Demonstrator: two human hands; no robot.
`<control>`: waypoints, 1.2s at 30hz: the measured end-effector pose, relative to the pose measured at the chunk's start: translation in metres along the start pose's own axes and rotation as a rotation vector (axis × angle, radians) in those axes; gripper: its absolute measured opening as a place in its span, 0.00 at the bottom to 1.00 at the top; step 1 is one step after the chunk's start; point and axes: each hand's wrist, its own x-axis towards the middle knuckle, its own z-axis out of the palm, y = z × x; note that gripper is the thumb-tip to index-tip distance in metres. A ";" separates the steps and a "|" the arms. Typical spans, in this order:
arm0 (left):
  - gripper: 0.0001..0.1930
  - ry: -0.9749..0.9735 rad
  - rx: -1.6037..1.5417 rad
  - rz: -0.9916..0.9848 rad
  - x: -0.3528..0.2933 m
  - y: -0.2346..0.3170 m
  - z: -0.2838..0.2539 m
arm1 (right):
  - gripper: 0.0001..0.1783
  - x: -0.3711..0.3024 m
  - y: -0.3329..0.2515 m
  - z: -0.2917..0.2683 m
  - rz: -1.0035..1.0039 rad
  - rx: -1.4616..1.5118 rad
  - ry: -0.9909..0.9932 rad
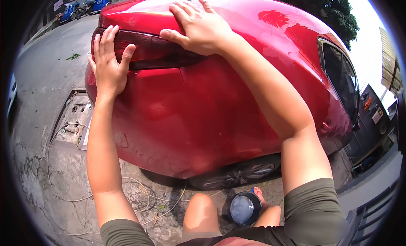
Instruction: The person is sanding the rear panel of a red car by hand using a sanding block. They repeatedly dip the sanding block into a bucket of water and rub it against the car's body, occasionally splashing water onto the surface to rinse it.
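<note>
A glossy red car [198, 102] fills the middle of the head view, its rear corner close to me. My left hand [109, 66] is at the outer end of the dark tail light [146, 49], fingers stretched upward and thumb apart; I cannot tell whether it touches. Farther right, my right hand [201, 28] lies with fingers spread on the bodywork just above the tail light, its thumb over the lamp's upper edge. Neither hand holds anything. On the ground by my legs stands a black bucket [227, 210] with cloudy, whitish liquid [242, 208] in it.
A thin pale hose or cable [48, 169] loops over the cracked concrete at left and passes under my left arm. Beside the car's back end lies a framed drain cover [69, 119]. The car's rear wheel [237, 176] is near the bucket. Blue vehicles [100, 2] stand far off.
</note>
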 end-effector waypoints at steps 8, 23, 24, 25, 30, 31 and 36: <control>0.42 0.041 -0.030 0.016 0.011 0.003 -0.008 | 0.56 -0.192 0.104 -0.022 0.400 -0.100 0.112; 0.41 0.033 -0.003 0.074 0.007 -0.014 -0.005 | 0.55 -0.142 0.059 -0.007 0.572 -0.028 0.216; 0.42 0.030 -0.010 0.059 0.006 -0.013 -0.005 | 0.54 -0.104 0.027 -0.030 0.442 -0.013 0.192; 0.42 0.024 -0.017 0.033 0.000 -0.014 0.000 | 0.54 -0.094 0.017 -0.042 0.379 0.002 0.162; 0.42 0.048 -0.002 0.112 0.016 -0.031 -0.023 | 0.58 -0.192 0.091 -0.005 0.682 -0.138 0.214; 0.42 0.058 0.017 0.109 0.018 -0.026 -0.025 | 0.60 -0.244 0.122 -0.008 0.849 -0.057 0.163; 0.41 0.023 -0.002 0.076 0.011 -0.012 -0.002 | 0.66 -0.122 0.050 -0.007 0.652 -0.118 0.216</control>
